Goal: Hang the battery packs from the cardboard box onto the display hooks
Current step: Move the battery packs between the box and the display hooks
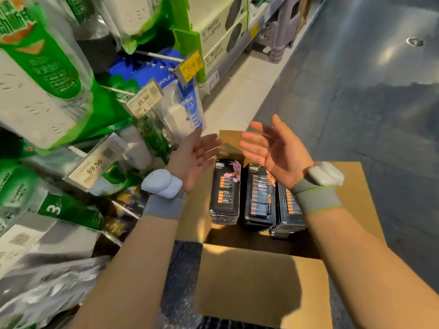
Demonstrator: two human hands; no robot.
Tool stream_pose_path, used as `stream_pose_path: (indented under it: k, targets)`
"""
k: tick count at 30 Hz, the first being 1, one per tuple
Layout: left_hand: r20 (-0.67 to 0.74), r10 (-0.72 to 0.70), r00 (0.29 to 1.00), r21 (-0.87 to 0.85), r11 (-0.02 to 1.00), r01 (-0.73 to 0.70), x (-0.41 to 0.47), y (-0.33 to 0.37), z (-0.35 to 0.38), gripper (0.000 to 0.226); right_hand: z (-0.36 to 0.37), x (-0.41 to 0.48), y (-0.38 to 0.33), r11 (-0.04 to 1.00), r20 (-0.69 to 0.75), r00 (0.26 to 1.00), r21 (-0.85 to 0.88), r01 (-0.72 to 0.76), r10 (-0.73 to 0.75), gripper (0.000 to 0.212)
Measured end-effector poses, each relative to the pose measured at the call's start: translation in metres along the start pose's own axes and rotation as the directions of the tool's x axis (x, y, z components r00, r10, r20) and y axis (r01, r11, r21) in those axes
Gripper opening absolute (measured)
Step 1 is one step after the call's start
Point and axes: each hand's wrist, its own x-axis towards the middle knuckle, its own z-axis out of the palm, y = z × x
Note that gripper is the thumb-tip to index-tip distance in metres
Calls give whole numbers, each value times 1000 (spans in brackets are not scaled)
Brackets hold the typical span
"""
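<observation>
An open cardboard box (259, 283) stands on the floor below me. Inside it are three stacks of black battery packs (225, 193), side by side; my right wrist covers part of the right stack. My left hand (193, 156) hovers above the box's left edge, palm turned inward, fingers straight and holding nothing. My right hand (275, 146) hovers above the packs, palm facing the left hand, fingers spread and empty. Display hooks (156, 55) with price tags stick out from the rack on the left.
The rack at left is crowded with hanging green and white power-strip packs (45, 74) and blue packs (190, 105). Price tags (145, 98) jut toward me. Boxed goods (221, 27) sit on a shelf further down. Grey aisle floor (356, 103) stretches to the right.
</observation>
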Motion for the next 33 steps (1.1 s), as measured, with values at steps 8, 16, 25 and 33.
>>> stream_pose_path:
  k: [8,16,25,33]
  targets:
    - [-98,-236,967,98,965,245,50,-66,3,50,-39,45,77,980,-167,966,-1,-199,196,34]
    - [-148,-298,943,108,943,315,77,-124,13,26,-59,66,134,928,-305,885,-10,-372,351,45]
    - [-261,-341,903,61,928,368,93,-165,15,57,-54,82,158,885,-375,818,16,-465,437,66]
    - [-241,-394,887,105,898,428,89,-164,10,35,-56,100,184,835,-473,803,-219,-505,361,61]
